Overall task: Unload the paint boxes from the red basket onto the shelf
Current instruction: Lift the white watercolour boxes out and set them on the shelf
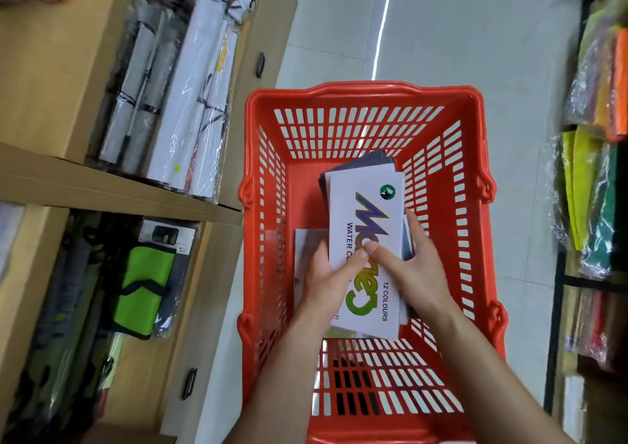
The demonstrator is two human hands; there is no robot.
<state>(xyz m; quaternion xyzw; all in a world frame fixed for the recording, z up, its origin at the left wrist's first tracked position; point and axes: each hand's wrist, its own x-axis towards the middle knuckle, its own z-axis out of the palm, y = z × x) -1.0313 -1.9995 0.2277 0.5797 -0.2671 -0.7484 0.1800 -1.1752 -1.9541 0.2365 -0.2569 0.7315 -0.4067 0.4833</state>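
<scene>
A red slatted basket [265, 185] stands on the floor below me. Inside it lies a stack of flat paint boxes; the top one [365, 205] is white, printed "WATER COLOURS" and "12 COLOURS". My left hand [328, 284] grips the stack's left edge with its thumb on the top box. My right hand [413, 267] holds the right edge, thumb pressed on the lid. Dark boxes [370, 160] show under the far end of the stack. Another pale box [307, 239] lies lower, to the left. The wooden shelf [112, 190] is on my left.
The upper shelf level holds wrapped white rolls [200, 87]. A green pouch [142, 282] and dark packaged goods fill the lower level. A black rack on the right carries bagged coloured fabric [598, 185]. Pale tiled floor [441, 36] runs between the two sides.
</scene>
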